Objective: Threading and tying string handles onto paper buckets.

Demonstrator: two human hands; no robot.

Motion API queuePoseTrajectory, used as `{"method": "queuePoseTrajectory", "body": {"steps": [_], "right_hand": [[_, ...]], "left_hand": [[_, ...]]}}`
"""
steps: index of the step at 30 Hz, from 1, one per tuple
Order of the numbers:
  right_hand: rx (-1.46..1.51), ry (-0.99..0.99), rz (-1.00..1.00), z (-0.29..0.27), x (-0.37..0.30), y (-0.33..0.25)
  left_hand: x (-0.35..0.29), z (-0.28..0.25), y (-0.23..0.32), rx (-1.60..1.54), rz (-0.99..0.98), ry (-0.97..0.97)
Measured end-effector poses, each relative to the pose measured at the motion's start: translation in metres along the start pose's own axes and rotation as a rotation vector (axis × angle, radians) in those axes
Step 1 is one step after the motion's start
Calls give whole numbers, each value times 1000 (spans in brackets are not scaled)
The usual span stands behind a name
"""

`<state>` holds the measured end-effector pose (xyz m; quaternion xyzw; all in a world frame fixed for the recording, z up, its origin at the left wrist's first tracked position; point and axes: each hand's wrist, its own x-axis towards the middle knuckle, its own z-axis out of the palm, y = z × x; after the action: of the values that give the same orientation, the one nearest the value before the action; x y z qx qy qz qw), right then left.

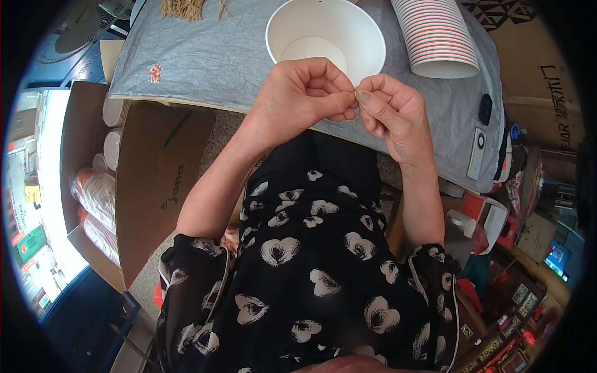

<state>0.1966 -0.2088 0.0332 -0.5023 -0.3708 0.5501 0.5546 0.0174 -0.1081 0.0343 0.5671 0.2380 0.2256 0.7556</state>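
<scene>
My left hand point(309, 93) and my right hand point(396, 112) meet just above the near edge of the table. Thumbs and fingertips are pinched together, tip to tip. Whatever sits between them is too small to make out. Right behind the hands, a large white paper tub point(367, 43) leans with its wide mouth facing me, and I see nothing inside it. To its right lies a long nested stack of paper cups point(438, 37) with red-striped rims.
Grey sheeting point(211, 53) covers the table. On it are a straw-coloured bundle point(181, 9), a small red-and-white pile point(155, 73), a black object point(485, 109) and a flat pale tool point(476, 154). At left stands an open cardboard box point(152, 186) holding wrapped cup stacks point(94, 199).
</scene>
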Motion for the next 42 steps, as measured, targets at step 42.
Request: {"method": "queuePoseTrajectory", "body": {"steps": [42], "right_hand": [[132, 75, 2, 0, -2, 9]], "left_hand": [[-1, 1, 1, -14, -22, 9]]}}
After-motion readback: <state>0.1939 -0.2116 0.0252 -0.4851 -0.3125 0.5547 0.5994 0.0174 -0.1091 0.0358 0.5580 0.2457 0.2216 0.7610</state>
